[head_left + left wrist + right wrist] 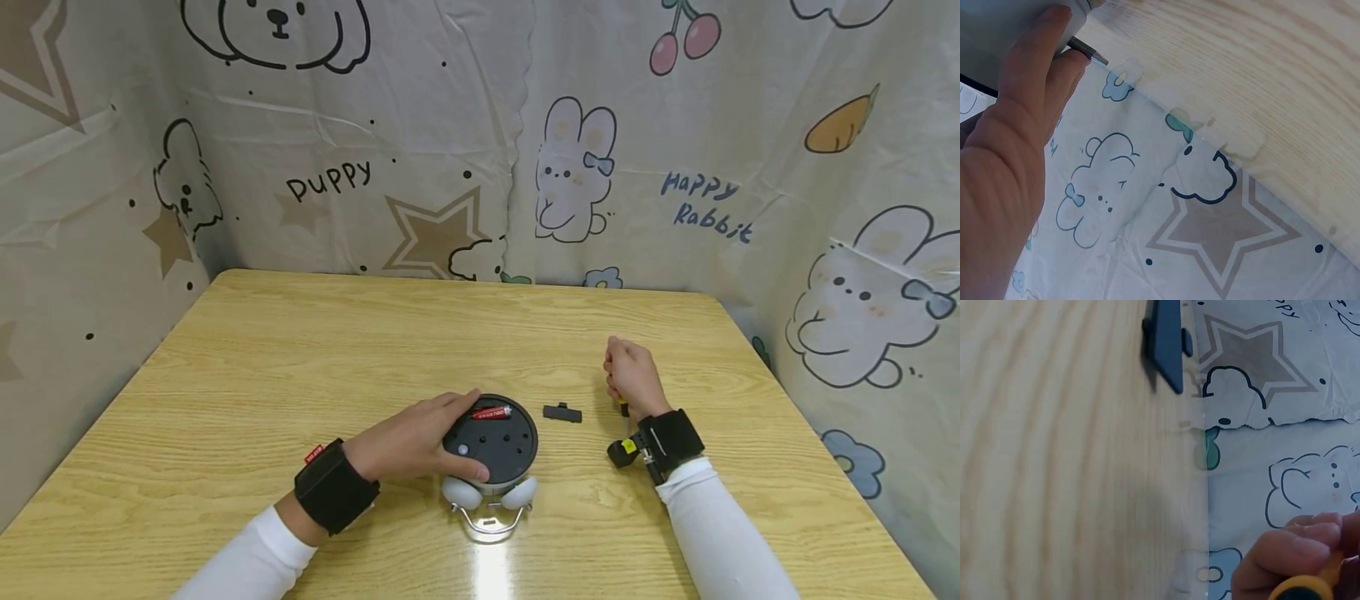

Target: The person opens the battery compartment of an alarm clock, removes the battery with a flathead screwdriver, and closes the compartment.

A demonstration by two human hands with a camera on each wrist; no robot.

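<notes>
Fingers clasping the clock (512, 457)

Our left hand (422, 437) is holding its edge between spread thumb and fingers; our right hand (634, 381) is gripping a yellow-handled tool (1302, 581). The clock is lying back-up on the table (337, 333), bells (519, 494) toward us. We're judging it light, stiff, slick, and favouring the rim.

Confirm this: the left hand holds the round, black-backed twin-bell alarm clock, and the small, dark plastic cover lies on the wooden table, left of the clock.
Wrong side: the head view shows the cover right of the clock, on the table; the left hand does hold the clock.
</notes>
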